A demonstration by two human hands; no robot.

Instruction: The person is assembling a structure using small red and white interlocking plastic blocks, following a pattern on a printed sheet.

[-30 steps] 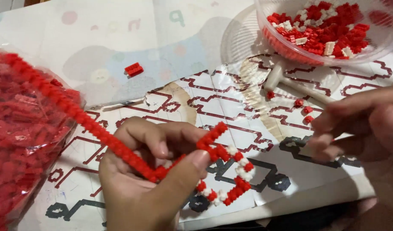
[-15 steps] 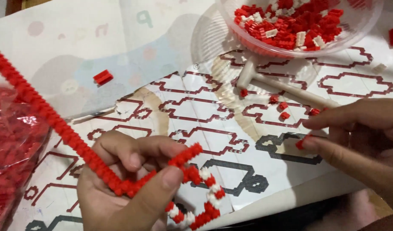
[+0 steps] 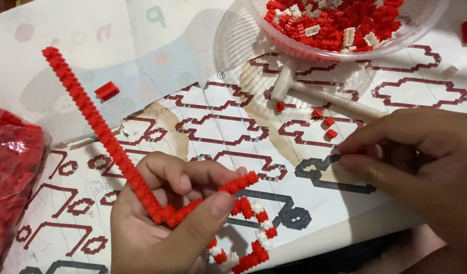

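Head camera shows my left hand (image 3: 162,223) clamped on the red brick strip (image 3: 99,127), while my right hand (image 3: 421,162) pinches thumb and forefinger together over the instruction sheet (image 3: 218,127).

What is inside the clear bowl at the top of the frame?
The clear bowl holds a heap of small red and white bricks. Its upper part is cut off by the frame, and deeper bricks are covered.

Left hand (image 3: 167,223) gripping long red brick-built strip (image 3: 106,137), right hand (image 3: 421,162) pinching fingertips over printed paper pattern sheet (image 3: 218,132), clear plastic bowl (image 3: 426,25) of red and white bricks above
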